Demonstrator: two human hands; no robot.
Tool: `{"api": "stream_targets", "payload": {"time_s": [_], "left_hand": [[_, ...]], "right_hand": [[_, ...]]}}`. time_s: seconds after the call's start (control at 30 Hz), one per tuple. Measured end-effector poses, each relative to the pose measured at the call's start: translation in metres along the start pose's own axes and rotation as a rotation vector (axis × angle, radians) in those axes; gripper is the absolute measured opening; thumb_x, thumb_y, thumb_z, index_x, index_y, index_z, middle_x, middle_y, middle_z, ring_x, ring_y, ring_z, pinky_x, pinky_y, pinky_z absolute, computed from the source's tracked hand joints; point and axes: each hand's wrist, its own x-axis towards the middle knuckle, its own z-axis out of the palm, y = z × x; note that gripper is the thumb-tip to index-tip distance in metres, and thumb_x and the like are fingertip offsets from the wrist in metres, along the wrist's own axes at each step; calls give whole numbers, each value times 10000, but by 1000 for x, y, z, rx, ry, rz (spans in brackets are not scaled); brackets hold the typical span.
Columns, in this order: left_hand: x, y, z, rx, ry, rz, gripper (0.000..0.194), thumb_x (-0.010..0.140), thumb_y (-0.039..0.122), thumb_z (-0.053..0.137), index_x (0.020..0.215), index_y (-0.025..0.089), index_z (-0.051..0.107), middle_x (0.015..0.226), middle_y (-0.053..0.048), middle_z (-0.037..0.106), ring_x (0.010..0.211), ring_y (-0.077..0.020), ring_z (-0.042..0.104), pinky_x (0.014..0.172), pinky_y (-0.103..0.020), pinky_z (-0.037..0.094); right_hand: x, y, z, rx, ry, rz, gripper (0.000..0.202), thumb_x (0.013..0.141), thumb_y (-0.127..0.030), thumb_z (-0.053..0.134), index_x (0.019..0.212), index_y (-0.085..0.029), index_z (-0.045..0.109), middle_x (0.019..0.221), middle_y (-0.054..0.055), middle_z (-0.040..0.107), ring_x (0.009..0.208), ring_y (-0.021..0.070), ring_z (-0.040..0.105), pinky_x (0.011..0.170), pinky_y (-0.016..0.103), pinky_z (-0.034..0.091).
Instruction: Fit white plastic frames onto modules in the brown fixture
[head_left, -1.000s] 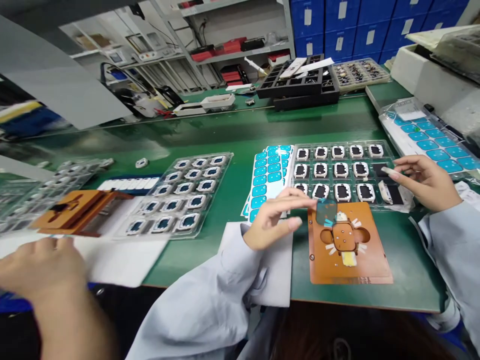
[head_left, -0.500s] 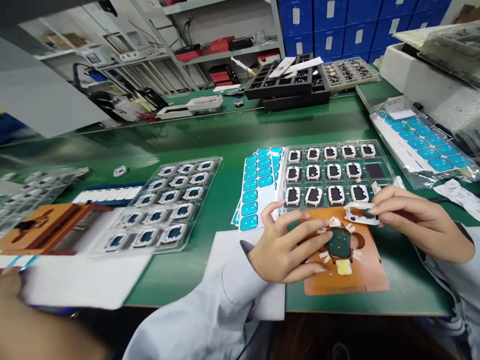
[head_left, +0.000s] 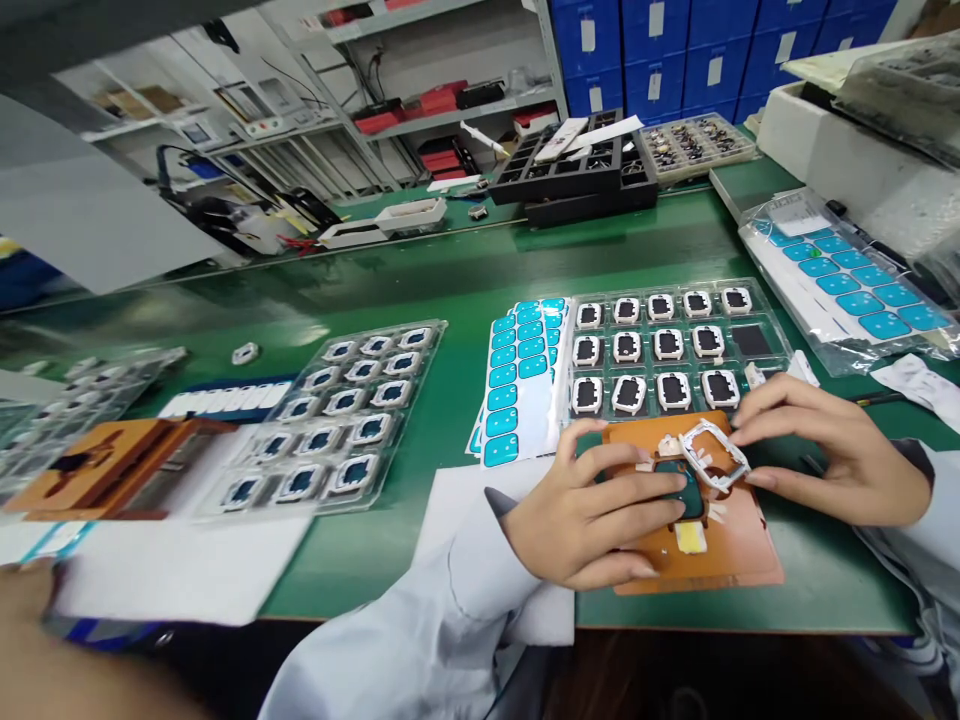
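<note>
Item 1, far left: a co-worker's hand (head_left: 30,590), blurred, at the near edge of the tabletop (head_left: 420,270), beside white paper (head_left: 180,565) and an orange fixture (head_left: 90,470). Not mine.

Item 2: clear tray of framed parts (head_left: 330,420), left of centre, well apart from my work.

Item 3: sheets of blue stickers (head_left: 517,380), lying just beside the parts tray (head_left: 667,345), whose right-hand pockets are partly vacant.

Item 4: my left hand (head_left: 592,510), fingers curled onto the orange jig (head_left: 720,550), fingertips pressing the dark panel (head_left: 679,485) seated in the jig's recess. Closed down on it, holding, not lifting.

Item 5: my right hand (head_left: 817,450), pinching the white frame (head_left: 712,450) by its right edge. Change logged: half a second ago I held this frame level above the jig's far edge; now it is tilted and lowered over the dark panel, near corner almost touching. I judge the frame is about to be seated, alignment being the step in hand.

Item 6, right: bagged sticker sheets (head_left: 840,280), apart from my hand.

Clearance: the jig sits close to the tabletop's near edge; the parts tray touches or nearly touches its far side. Open green surface lies right of the jig and across the middle of the tabletop.
</note>
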Motion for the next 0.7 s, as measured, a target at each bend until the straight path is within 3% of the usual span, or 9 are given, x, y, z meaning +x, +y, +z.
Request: {"api": "stream_targets", "payload": {"time_s": [0.1,0.3,0.47,0.57,0.7], "left_hand": [[-1,1,0,-37,-57,-31,381,994,469,403,1194,245,637,1220,-21,706,1148,-245,491,1106,-458,214],[-2,4,5,-74,-35,-78,397,980,490,404,1199,249,632,1202,-30,713,1127,-259,489,1077,-478,212],[3,7,6,-258,263,-230,385,1023,402,303,1061,221,641,984,-44,747,983,-220,564,935,-416,368],[7,10,3,-273,289,-378,296,963,447,491,1083,213,626,1008,-58,726,932,-205,595,900,-401,413],[9,12,4,-275,226,-491,534,794,569,704,1184,216,608,1131,-99,672,1062,-258,540,960,-447,407]], "right_hand": [[0,7,-2,-27,-40,35,108,878,-296,671,983,-274,682,1224,67,675,1031,264,606,869,461,513],[0,10,5,42,-55,29,109,855,-281,706,951,-267,657,1201,56,701,1011,269,564,850,482,523],[3,-5,12,-98,48,-101,256,809,-255,757,1054,-272,682,1145,65,719,868,252,566,727,444,525],[4,-16,18,-191,98,-137,265,804,-242,755,1058,-273,686,1138,80,722,795,248,567,678,454,509],[5,-23,27,-233,114,-144,200,824,-263,733,1019,-280,693,1103,73,736,769,246,578,650,448,493]]}}
